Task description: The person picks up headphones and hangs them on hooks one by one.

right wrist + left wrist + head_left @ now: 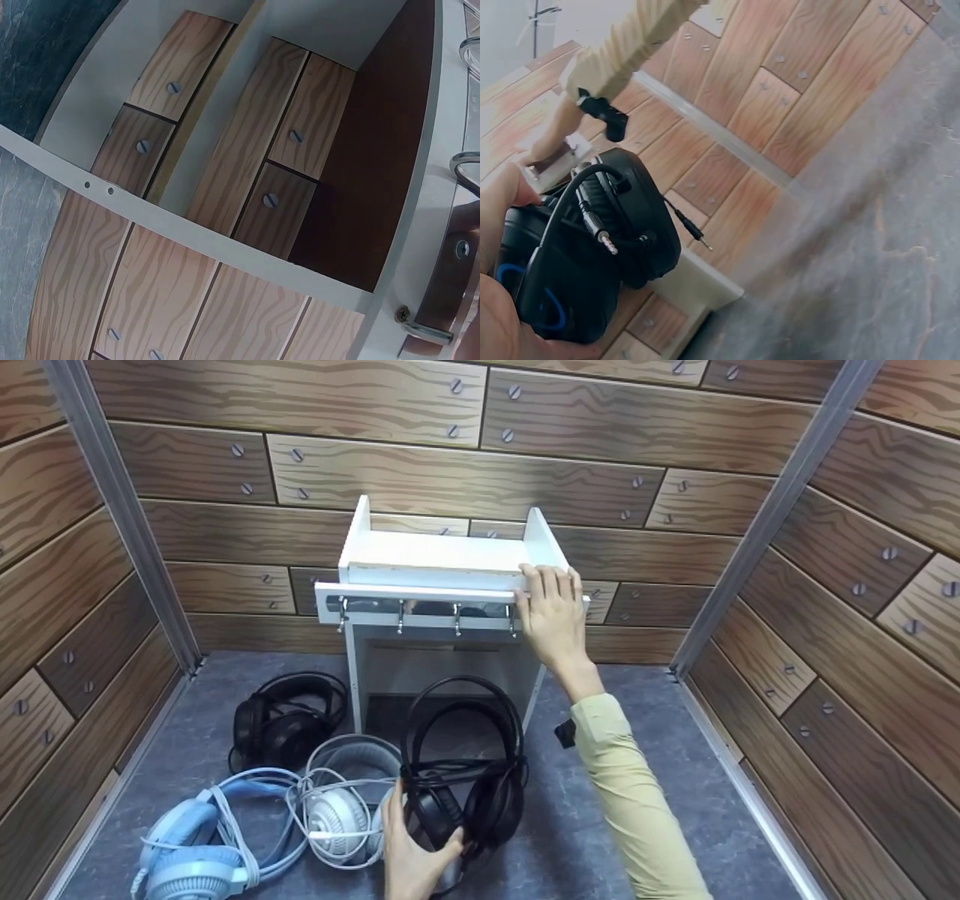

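Black over-ear headphones (499, 806) stand off to the front of a white shelf unit, headband up, cable bundled across them. My left hand (416, 851) grips their left ear cup from below. In the left wrist view the black headphones (641, 217) show a blue ring on one cup and two loose cable plugs. My right hand (551, 615) holds the right end of the white shelf (450, 551), fingers over its top edge. Below that edge runs a rail (427, 606) with several metal hooks; in the right wrist view a hook (427, 332) shows close up.
Another black pair of headphones (289, 724) lies left of the shelf unit. White headphones (337, 821) and light blue headphones (195, 870) lie at front left, cables wound about them. Wood-patterned walls (375, 472) enclose the grey floor (600, 840) on three sides.
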Demonstrator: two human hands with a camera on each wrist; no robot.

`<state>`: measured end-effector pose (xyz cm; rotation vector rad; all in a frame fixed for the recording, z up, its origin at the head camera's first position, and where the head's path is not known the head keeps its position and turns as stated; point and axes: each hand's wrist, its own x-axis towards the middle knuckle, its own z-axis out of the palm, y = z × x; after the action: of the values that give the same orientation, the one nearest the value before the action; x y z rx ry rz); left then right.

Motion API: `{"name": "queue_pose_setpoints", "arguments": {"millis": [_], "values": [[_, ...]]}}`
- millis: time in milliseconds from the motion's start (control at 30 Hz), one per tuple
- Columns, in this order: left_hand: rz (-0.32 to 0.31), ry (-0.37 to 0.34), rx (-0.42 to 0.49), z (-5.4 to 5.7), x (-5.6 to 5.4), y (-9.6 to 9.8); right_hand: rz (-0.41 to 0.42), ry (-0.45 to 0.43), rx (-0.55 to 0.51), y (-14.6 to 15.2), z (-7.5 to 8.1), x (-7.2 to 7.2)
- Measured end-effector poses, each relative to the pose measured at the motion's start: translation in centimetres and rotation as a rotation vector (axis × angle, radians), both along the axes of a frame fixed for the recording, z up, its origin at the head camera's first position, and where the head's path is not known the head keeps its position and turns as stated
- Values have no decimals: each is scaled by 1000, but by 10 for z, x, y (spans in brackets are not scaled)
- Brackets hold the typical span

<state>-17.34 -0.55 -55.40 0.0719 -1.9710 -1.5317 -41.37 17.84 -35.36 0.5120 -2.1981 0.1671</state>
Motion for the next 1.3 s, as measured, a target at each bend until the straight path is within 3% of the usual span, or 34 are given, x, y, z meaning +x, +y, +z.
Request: {"name": "queue_pose_setpoints", "arguments": {"millis": [233,600,767,967,1300], "values": [[-22,2,24,8,5,-10,1,0,-9,1,-1,0],[-123,-13,168,22,6,-38,-5,12,8,2,1,0],[-127,-48,217,25,7,-49,-4,14,0,2,1,-1],[-85,-63,224,28,8,-59,-4,2,2,2,0,-2],[-86,-76,378,38,6,-80,6,3,-4,0,-1,-3]]}}
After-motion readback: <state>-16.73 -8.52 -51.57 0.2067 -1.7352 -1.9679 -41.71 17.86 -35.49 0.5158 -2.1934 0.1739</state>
